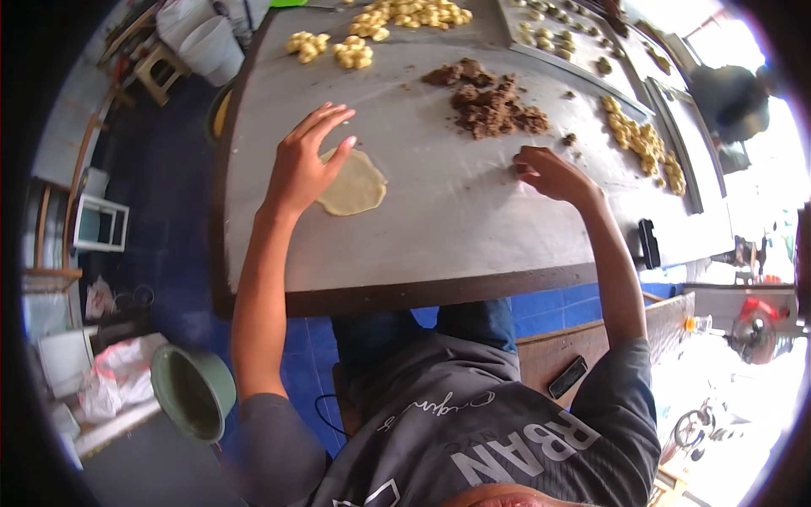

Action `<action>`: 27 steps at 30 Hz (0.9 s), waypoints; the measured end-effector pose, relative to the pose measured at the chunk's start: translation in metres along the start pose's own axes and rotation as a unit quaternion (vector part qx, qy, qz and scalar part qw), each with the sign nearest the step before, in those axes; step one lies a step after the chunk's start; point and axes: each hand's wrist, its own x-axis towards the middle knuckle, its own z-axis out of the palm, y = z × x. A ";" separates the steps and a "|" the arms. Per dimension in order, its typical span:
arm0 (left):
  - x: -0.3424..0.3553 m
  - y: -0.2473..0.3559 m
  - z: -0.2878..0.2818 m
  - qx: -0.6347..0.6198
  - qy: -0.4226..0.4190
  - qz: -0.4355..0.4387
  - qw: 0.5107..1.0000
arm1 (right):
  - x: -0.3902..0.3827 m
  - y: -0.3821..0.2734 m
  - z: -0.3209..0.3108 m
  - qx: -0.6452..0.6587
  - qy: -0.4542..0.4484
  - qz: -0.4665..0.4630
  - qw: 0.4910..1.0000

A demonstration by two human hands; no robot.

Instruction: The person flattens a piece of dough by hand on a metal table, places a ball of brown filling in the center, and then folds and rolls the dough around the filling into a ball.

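Observation:
A flat, roughly round sheet of pale dough lies on the metal tabletop, to the left. My left hand is over its upper left edge, fingers stretched and thumb apart, holding nothing. On the right, my right hand is low over the table with its fingers curled in toward the thumb. Something small and dark shows at those fingertips, too unclear to name. Just beyond that hand sits a crumbly brown heap of filling, with a few small brown lumps beside it.
Yellow dough pieces are piled at the far side; more dough pieces line the right. A tray of small balls stands far right. A black object rests near the right edge. A green basin is at lower left.

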 end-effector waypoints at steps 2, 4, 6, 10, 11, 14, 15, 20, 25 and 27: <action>0.001 -0.005 -0.004 0.004 0.020 -0.012 1.000 | 0.012 -0.018 -0.013 0.076 0.030 -0.007 0.997; 0.004 -0.008 -0.007 0.001 0.040 -0.019 0.999 | 0.028 -0.036 -0.010 0.232 0.098 -0.002 0.968; 0.000 -0.014 -0.012 -0.005 0.067 -0.018 0.998 | 0.050 -0.084 0.006 0.457 0.074 0.004 0.887; -0.005 -0.025 -0.019 0.009 0.076 -0.035 0.996 | 0.107 -0.157 0.038 0.476 0.083 -0.090 0.871; -0.009 -0.027 -0.023 0.020 0.068 -0.038 0.997 | 0.119 -0.171 0.043 0.419 0.112 -0.126 0.892; -0.023 -0.036 -0.035 0.032 0.071 -0.054 0.996 | 0.138 -0.200 0.050 0.336 0.146 -0.149 0.919; -0.025 -0.040 -0.037 0.026 0.082 -0.063 0.994 | 0.140 -0.202 0.052 0.339 0.145 -0.152 0.917; -0.032 -0.055 -0.044 0.005 0.115 -0.093 0.989 | 0.120 -0.191 0.053 0.313 0.067 -0.139 0.937; -0.024 -0.052 -0.037 0.019 0.103 -0.065 0.992 | 0.122 -0.180 0.055 0.249 0.106 -0.179 0.946; -0.029 -0.054 -0.035 0.029 0.078 -0.066 0.994 | 0.128 -0.189 0.051 0.200 0.061 -0.204 0.956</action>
